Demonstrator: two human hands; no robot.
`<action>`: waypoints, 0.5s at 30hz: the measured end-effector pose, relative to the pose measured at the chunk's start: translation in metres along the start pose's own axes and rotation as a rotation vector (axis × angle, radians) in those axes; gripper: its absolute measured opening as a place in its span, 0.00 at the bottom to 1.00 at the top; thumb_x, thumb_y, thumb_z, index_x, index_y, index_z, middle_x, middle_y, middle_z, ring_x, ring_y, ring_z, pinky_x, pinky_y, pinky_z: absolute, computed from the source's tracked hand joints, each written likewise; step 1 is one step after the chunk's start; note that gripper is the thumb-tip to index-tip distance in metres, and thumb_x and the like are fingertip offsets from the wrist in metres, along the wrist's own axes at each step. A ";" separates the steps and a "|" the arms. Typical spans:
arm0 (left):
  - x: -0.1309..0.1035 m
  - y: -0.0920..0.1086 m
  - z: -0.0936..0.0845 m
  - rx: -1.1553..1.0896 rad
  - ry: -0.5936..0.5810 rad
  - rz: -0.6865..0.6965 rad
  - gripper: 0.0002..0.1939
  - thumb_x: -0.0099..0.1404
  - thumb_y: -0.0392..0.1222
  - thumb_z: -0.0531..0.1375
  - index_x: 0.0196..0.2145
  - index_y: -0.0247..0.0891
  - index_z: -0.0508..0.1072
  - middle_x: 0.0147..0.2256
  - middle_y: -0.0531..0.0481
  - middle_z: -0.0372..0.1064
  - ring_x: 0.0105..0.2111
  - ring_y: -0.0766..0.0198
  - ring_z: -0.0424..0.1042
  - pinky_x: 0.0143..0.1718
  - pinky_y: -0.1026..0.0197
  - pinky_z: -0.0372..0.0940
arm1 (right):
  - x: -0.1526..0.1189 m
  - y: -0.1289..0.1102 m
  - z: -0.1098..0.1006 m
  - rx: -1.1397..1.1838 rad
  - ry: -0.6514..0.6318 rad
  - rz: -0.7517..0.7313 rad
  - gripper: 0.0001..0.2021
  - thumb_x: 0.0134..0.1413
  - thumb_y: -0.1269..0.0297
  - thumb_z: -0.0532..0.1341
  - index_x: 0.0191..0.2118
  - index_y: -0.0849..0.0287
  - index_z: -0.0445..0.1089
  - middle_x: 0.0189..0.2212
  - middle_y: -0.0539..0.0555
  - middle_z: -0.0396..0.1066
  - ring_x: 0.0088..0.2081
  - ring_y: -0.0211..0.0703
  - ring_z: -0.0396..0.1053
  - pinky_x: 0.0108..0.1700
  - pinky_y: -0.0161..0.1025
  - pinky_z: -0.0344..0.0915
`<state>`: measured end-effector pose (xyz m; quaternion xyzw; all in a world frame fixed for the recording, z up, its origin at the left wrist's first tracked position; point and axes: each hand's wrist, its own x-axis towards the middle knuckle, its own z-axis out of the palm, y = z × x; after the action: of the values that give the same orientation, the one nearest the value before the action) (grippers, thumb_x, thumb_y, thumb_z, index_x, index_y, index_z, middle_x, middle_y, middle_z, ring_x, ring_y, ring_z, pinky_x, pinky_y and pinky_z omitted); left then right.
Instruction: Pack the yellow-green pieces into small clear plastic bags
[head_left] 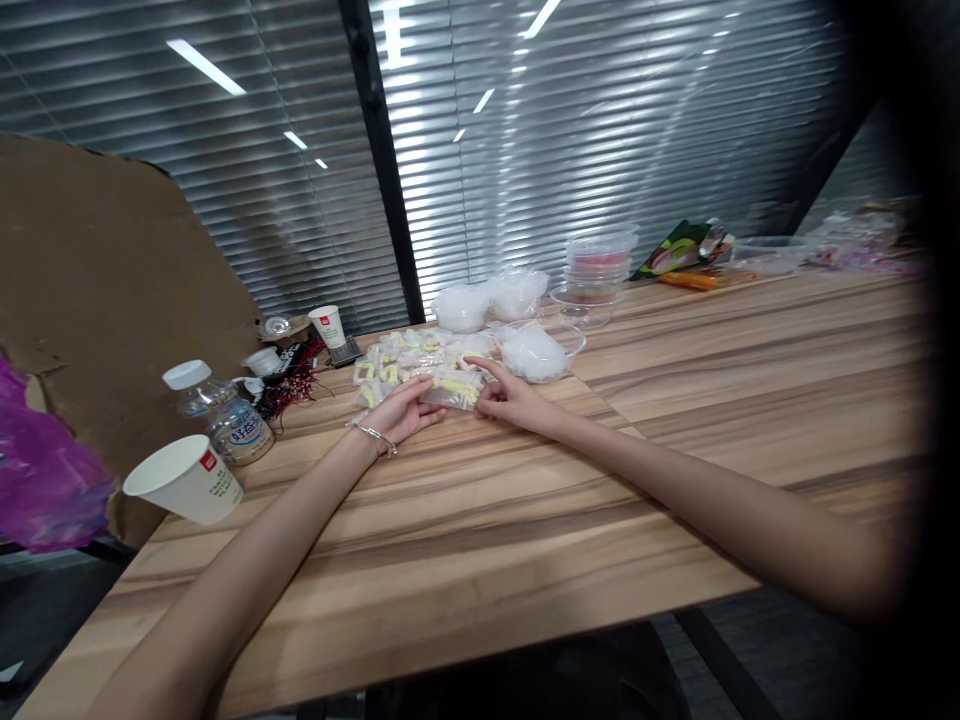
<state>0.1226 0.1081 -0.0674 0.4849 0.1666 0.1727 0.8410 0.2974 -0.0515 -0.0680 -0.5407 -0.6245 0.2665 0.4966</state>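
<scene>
A small clear plastic bag (459,390) with a pale yellow item inside lies between my two hands at the near side of a pile. My left hand (403,410), with a bracelet at the wrist, has its thumb and fingers around the bag's left end. At the bag's right end is my right hand (514,396). Its index finger is stretched out over the bags, and the other fingers are curled near the bag's edge; no grip shows. Just behind lies the pile of similar small bags (409,350) with yellow pieces.
A clear bowl of white material (534,350) stands right of the pile, with stacked clear tubs (598,262) farther back. On the left are a paper cup (184,482), a plastic bottle (225,415), dark red strands (289,385) and a cardboard sheet (105,250). Blinds border the table's back.
</scene>
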 end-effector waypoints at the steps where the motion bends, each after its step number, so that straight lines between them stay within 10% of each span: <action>1: 0.000 0.000 0.000 -0.002 -0.001 0.000 0.15 0.57 0.35 0.64 0.41 0.40 0.66 0.40 0.48 0.71 0.35 0.60 0.74 0.42 0.53 0.68 | -0.001 -0.001 0.000 -0.007 0.003 -0.010 0.36 0.52 0.68 0.58 0.65 0.54 0.44 0.23 0.46 0.63 0.26 0.36 0.62 0.29 0.32 0.60; 15: 0.001 0.000 0.000 -0.008 0.022 -0.014 0.13 0.60 0.37 0.62 0.44 0.38 0.68 0.40 0.44 0.72 0.36 0.59 0.74 0.43 0.54 0.69 | 0.002 0.008 0.000 -0.163 -0.033 -0.010 0.27 0.56 0.65 0.56 0.62 0.54 0.54 0.29 0.50 0.71 0.31 0.38 0.67 0.36 0.35 0.63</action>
<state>0.1238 0.1085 -0.0680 0.4785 0.1787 0.1730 0.8422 0.3005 -0.0471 -0.0746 -0.5717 -0.6551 0.2210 0.4418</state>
